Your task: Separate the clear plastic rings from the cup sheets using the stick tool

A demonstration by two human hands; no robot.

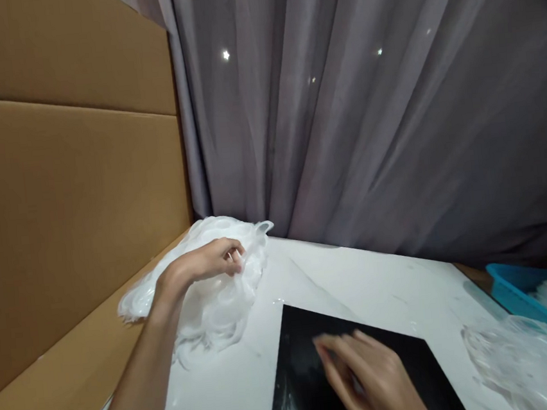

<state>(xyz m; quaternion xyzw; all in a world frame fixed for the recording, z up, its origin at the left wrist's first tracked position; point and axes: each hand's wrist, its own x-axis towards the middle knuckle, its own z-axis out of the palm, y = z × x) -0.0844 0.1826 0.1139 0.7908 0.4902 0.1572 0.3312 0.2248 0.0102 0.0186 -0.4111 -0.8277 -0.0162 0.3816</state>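
Observation:
At the left of the table, my left hand reaches into a heap of thin, translucent white plastic pieces with rounded edges. Its fingers are bent and closed on one white plastic piece at the heap's upper right side. My right hand hovers over or rests on a flat black board; which of the two I cannot tell. Thumb and forefinger come together there, slightly blurred, and anything between their tips is too small to make out.
A second clump of clear plastic pieces lies at the right, beside a blue basket containing whitish round pieces. Cardboard walls off the left side. A grey curtain hangs behind the white marbled table.

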